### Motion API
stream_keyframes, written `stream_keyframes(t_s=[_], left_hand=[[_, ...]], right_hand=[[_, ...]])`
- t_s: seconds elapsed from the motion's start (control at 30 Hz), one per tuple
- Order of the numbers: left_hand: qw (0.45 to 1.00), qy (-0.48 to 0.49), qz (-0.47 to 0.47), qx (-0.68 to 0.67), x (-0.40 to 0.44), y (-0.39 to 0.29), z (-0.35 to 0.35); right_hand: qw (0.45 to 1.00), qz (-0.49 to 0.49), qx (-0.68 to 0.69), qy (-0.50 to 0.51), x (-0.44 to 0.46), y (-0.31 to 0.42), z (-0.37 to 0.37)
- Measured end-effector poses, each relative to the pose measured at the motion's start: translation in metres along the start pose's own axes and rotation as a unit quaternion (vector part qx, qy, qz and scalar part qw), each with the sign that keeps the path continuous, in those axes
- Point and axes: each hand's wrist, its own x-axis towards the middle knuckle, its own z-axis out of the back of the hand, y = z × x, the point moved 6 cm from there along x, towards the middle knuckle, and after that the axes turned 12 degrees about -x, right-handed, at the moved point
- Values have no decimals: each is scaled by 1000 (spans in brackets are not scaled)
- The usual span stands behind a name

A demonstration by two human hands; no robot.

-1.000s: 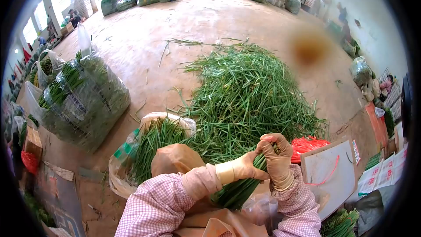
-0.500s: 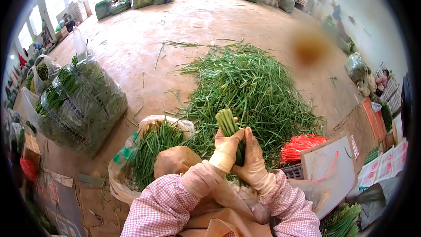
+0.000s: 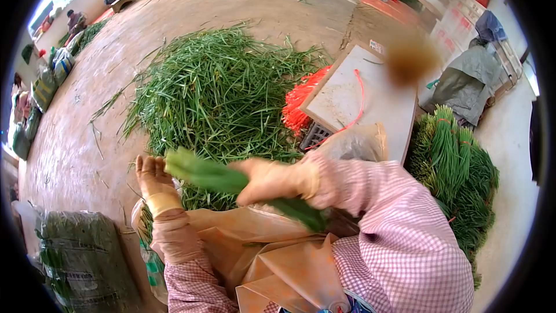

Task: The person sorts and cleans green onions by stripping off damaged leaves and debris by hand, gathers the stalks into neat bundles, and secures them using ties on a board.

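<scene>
My right hand [image 3: 269,179], in a pale glove, is wrapped round a bunch of green chives [image 3: 202,173]. The bunch lies slanted across in front of my body, its pale thick ends to the left, and is smeared by motion. My left hand [image 3: 153,177], also gloved, is just left of those pale ends, fingers stretched up and holding nothing. A large loose heap of chives [image 3: 214,93] spreads on the floor just beyond both hands. An orange-brown apron [image 3: 289,272] covers my lap.
At the right stands a white-topped board [image 3: 353,93] with a red strip [image 3: 360,101] on it. Red ties [image 3: 301,101] lie beside it, above a dark crate [image 3: 315,135]. Bundled chives [image 3: 454,168] are stacked far right. A packed plastic bag [image 3: 87,261] stands lower left.
My view has swung to the right. Both hands were together on the upright bunch; now my left hand is off it, and my right hand has tipped it sideways.
</scene>
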Motion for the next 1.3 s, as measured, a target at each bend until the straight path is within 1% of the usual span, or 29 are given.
stream_keyframes(t_s=[0.03, 0.07, 0.1, 0.13, 0.2, 0.27, 0.3, 0.33, 0.37, 0.4, 0.47, 0.5, 0.57, 0.6, 0.67, 0.7, 0.77, 0.8, 0.83, 0.87, 0.9, 0.97, 1.0, 1.03, 1.1, 1.13, 1.2, 1.27, 1.3], left_hand=[[1000, -19, 5, 4, -11, -6, -2], [999, 22, 48, 5, -2, 6, 9], [996, 48, 75, -6, -1, 11, 10], [992, 72, 103, -16, -1, 14, 12], [989, 80, 126, -27, -35, 26, -15], [987, 64, 146, 1, -50, 36, -22], [986, 51, 160, 16, -47, 42, -18], [989, 33, 144, 30, -51, 38, -20], [988, 15, 144, 53, -56, 41, -21], [987, 31, 146, 59, -58, 40, -22], [987, 30, 145, 65, -63, 38, -26], [986, 33, 149, 73, -65, 37, -28], [985, 50, 155, 59, -67, 27, -32], [982, 68, 162, 67, -68, 19, -36], [976, 117, 170, 76, -72, -4, -42], [975, 116, 160, 102, -74, -22, -41], [972, 152, 131, 121, -69, -60, -29], [975, 136, 106, 141, -65, -80, -16], [976, 119, 83, 161, -63, -99, -3], [976, 70, 58, 200, -63, -118, 11], [975, 44, 39, 212, -58, -135, 34], [971, -67, -16, 230, -47, -158, 95], [967, -90, -14, 236, -41, -162, 131], [964, -118, -11, 239, -37, -161, 162], [954, -154, 12, 255, -45, -147, 206], [951, -149, 22, 271, -50, -137, 225], [933, -175, 31, 312, -68, -122, 262], [898, -218, 37, 381, -73, -114, 295], [898, -234, 43, 371, -76, -116, 313]], right_hand=[[998, -35, 53, -23, -21, -4, 21], [996, -38, -34, -77, -45, 11, 54], [986, -53, -9, -156, -76, 23, 83], [974, -64, -62, -210, -96, 16, 113], [930, -103, -165, -312, -141, 2, 171], [896, -199, -202, -343, -172, -18, 207], [816, -8, -429, -387, -193, -75, 244], [771, -33, -500, -394, -199, -106, 266], [793, -105, -447, -400, -207, -140, 274], [809, -176, -392, -401, -212, -170, 277], [768, -117, -507, -374, -210, -248, 276], [743, -272, -545, -276, -204, -273, 265], [725, -212, -556, -348, -206, -303, 266], [725, -208, -557, -346, -203, -296, 270], [766, -330, -505, -224, -200, -260, 262], [764, -329, -507, -223, -194, -234, 265], [687, -464, -552, -91, -176, -197, 268], [658, -434, -601, -130, -160, -170, 263], [657, -431, -605, -129, -143, -162, 260], [726, -301, -599, -153, -113, -149, 251], [779, -164, -579, -174, -85, -131, 238], [913, -69, -385, -115, -22, -81, 181], [935, -58, -348, -31, 8, -63, 150], [948, -58, -312, 30, 37, -49, 118], [930, 110, -348, 53, 98, -30, 59], [926, 117, -354, 64, 122, -16, 26], [931, 208, -290, 75, 164, 5, -40], [962, 205, -120, 135, 197, 13, -110], [961, 217, -87, 150, 209, 13, -143]])
